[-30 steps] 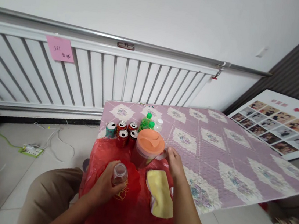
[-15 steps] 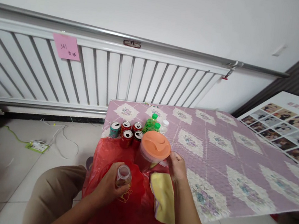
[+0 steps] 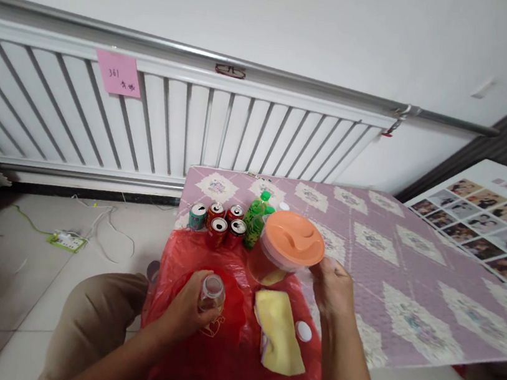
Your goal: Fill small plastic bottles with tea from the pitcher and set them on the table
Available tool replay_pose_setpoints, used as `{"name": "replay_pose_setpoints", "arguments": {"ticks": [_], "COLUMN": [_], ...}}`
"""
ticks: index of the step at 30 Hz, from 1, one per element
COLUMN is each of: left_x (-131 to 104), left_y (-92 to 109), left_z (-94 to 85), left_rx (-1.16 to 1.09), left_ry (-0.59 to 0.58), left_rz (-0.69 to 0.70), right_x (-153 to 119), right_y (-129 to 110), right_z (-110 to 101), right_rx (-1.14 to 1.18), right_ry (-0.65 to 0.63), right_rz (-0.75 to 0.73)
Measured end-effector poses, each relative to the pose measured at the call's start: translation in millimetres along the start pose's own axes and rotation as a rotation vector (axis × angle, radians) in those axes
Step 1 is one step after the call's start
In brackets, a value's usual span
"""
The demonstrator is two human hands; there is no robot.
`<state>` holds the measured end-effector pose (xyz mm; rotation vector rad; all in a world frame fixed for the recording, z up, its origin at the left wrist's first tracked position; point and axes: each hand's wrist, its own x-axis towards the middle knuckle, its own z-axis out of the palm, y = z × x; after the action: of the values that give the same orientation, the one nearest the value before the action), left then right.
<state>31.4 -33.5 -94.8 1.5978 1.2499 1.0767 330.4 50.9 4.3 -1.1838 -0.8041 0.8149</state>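
Observation:
My left hand (image 3: 192,307) is wrapped round a small clear bottle (image 3: 213,290) with its uncapped mouth facing up, above a red plate (image 3: 235,294) with a gold pattern. My right hand (image 3: 333,283) is closed at the handle side of a clear pitcher (image 3: 266,266) with an orange lid (image 3: 294,238). The pitcher looks raised off the table and leans slightly. Beneath and in front of it lies a folded yellow cloth (image 3: 278,332), with a white cap (image 3: 303,331) to the cloth's right.
Several opened drink cans (image 3: 218,229) stand beyond the plate, beside green-capped bottles (image 3: 257,215) partly behind the pitcher. Red plastic sheeting (image 3: 190,370) covers the near part of the table's floral cloth (image 3: 408,300). A radiator (image 3: 172,128) runs along the wall behind.
My right hand has moved the pitcher to the right, away from the bottle, and the white cap has come into view. My left hand holds the bottle in nearly the same place.

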Motion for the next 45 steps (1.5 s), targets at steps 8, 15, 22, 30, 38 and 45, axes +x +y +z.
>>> {"name": "replay_pose_setpoints", "arguments": {"ticks": [8,15,22,30,38,45], "left_x": [2,-2,-2,-1,2,1], "left_y": [0,4,3,18,15,11], "left_z": [-4.9,-15.7,-18.0,-20.1,-16.5,-13.6], "left_rx": [0.048,-0.060,-0.115,-0.121,-0.085,-0.102], "left_ry": [-0.024,-0.049,-0.068,0.007,0.054,0.042], "left_rz": [0.033,0.025,0.022,0.080,0.098,0.089], "right_x": [-28,-72,-96,-107,-105,-102], "right_y": [-40,-65,-70,-74,-78,-81], "right_z": [-18,-22,-25,-22,-23,-17], "right_rx": [-0.074,-0.197,-0.299,-0.352,-0.464,-0.581], "right_ry": [0.064,-0.036,-0.098,-0.142,-0.189,-0.235], "right_rz": [-0.042,0.008,0.088,0.123,0.094,0.027]}}
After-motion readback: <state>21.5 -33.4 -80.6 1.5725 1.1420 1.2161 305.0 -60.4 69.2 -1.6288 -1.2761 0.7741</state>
